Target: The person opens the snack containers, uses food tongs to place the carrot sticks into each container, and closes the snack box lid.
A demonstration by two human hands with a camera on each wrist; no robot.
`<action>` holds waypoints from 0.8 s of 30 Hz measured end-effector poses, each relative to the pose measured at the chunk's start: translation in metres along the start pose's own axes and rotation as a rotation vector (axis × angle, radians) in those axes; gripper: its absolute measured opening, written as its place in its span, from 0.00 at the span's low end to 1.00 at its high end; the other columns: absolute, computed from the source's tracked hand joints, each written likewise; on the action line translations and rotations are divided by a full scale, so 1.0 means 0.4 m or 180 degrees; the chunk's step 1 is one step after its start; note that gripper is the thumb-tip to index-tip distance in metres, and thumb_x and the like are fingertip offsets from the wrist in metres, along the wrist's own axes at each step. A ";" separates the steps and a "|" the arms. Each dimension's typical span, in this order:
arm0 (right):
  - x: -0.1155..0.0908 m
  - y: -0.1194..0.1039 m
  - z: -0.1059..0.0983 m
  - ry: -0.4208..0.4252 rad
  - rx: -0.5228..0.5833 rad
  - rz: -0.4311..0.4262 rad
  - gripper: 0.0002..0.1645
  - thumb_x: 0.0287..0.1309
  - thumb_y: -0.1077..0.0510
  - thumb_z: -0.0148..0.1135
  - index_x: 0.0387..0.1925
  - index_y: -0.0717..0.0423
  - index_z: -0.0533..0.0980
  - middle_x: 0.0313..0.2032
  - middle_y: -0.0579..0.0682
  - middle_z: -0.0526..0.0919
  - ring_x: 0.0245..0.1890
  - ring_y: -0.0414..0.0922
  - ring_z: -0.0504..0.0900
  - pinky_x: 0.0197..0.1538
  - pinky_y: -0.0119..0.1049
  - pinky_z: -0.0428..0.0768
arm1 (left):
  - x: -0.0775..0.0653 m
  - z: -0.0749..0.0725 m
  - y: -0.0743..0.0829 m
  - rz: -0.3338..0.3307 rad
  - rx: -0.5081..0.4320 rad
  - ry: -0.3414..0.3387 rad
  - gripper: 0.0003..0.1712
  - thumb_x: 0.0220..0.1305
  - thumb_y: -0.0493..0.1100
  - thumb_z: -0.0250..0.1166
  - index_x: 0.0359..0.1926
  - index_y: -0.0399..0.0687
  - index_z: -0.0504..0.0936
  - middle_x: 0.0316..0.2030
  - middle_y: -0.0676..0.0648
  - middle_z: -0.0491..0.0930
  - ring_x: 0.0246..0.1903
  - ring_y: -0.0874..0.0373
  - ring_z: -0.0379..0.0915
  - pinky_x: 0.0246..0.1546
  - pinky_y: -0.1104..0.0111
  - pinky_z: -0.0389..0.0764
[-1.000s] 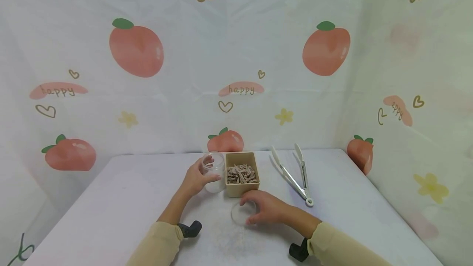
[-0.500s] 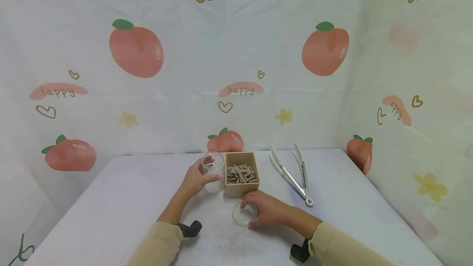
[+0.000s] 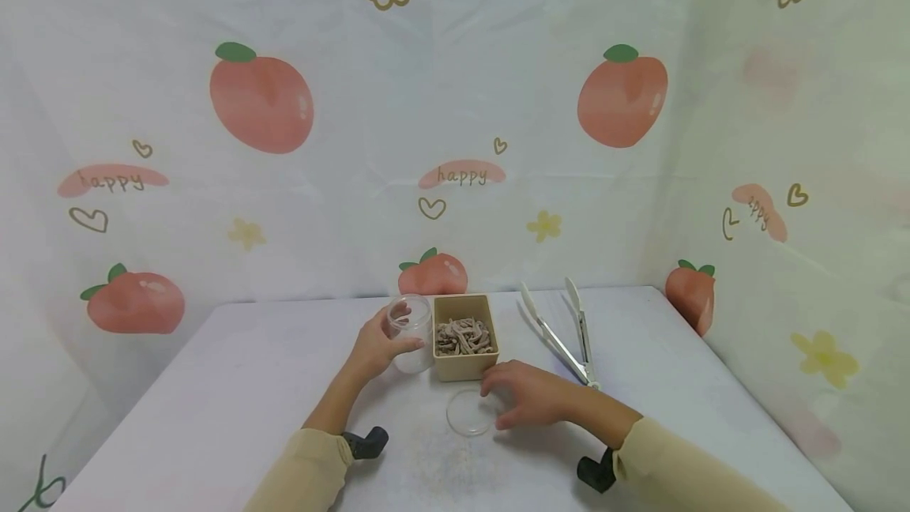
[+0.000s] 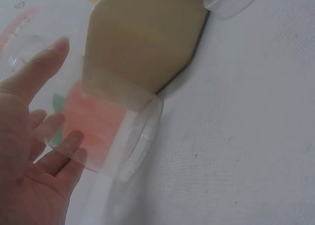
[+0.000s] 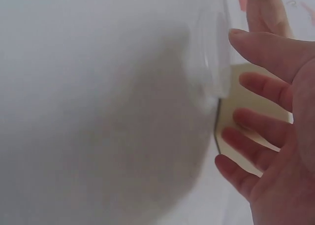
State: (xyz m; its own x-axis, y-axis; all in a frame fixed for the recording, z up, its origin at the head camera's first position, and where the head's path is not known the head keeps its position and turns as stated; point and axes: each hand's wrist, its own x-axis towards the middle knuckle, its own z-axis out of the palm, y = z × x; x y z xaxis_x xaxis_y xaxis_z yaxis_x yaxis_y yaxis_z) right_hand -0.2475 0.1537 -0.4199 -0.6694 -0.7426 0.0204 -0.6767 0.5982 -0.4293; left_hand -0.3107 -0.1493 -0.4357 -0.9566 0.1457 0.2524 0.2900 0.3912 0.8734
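Note:
My left hand holds a clear, see-through jar, lidless and upright at the left of a tan box. In the left wrist view, thumb and fingers lie on opposite sides of the jar. A round clear lid lies flat on the table in front of the box. My right hand is just right of the lid, holding nothing. In the right wrist view its fingers are spread and loosely bent, beside the lid. Brownish dried strips fill the lower part of the box.
Tongs with white tips lie spread apart on the table right of the box, their near end partly behind my right wrist. A curtain printed with peaches rises along the table's back edge.
My right hand has let go of the lid and drawn back to the right, leaving the lid on the table. The left hand and the jar have stayed put.

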 end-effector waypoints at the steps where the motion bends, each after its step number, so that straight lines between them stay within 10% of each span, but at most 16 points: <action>1: -0.003 0.002 -0.008 -0.0011 0.0009 0.0037 0.22 0.47 0.53 0.75 0.46 0.49 0.79 0.54 0.46 0.78 0.58 0.47 0.72 0.62 0.44 0.69 | 0.000 0.000 0.000 -0.0007 0.0001 0.0003 0.47 0.46 0.46 0.79 0.67 0.42 0.67 0.59 0.43 0.76 0.63 0.45 0.65 0.63 0.53 0.64; 16: -0.062 0.036 -0.123 0.0085 0.0076 0.0512 0.22 0.54 0.55 0.71 0.51 0.54 0.78 0.52 0.44 0.79 0.56 0.49 0.74 0.59 0.52 0.70 | 0.002 0.003 0.004 -0.0012 -0.0012 0.0015 0.47 0.46 0.44 0.79 0.67 0.41 0.67 0.60 0.43 0.75 0.64 0.45 0.64 0.64 0.53 0.63; 24: -0.086 0.079 -0.124 0.0770 0.0023 0.0690 0.22 0.53 0.56 0.72 0.50 0.55 0.77 0.54 0.52 0.78 0.58 0.55 0.72 0.60 0.56 0.69 | 0.001 0.003 0.003 -0.0044 0.0017 0.0025 0.47 0.47 0.45 0.79 0.67 0.42 0.68 0.60 0.43 0.75 0.64 0.44 0.64 0.63 0.52 0.64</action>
State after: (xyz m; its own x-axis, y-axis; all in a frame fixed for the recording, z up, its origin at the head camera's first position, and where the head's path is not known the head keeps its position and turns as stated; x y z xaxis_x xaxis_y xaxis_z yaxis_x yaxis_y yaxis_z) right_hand -0.2610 0.2131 -0.3892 -0.8517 -0.5045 0.1415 -0.5088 0.7317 -0.4536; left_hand -0.3109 -0.1475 -0.4351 -0.9607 0.1330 0.2437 0.2769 0.3979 0.8747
